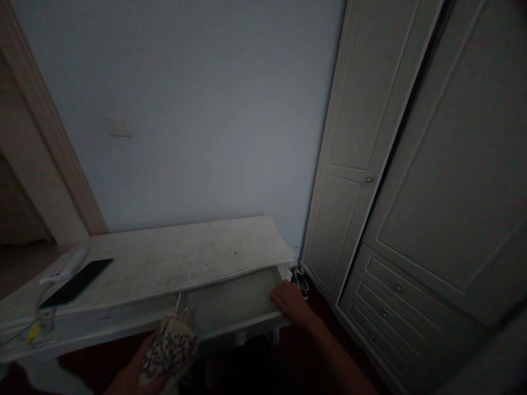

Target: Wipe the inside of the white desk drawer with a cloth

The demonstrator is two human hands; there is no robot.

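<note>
My right hand (290, 300) has its fingers curled over the right side wall of a pulled-out drawer (234, 299) in a white table. The drawer's inside looks bare in the dim light. At the lower left, my left hand (138, 370) is closed around a bunched cloth (169, 346) with a dark leopard-like pattern and cream parts. That cloth is beside the drawer's left front corner; whether it touches the drawer I cannot tell. Part of the left hand is hidden behind the cloth.
On the white table (173, 255) lie a dark phone or tablet (77, 282) and a white power strip or box (65, 266). A second drawer (107, 318) is slightly out at left. To the right stand a wardrobe (349, 219) and shoes (300, 282) on the floor.
</note>
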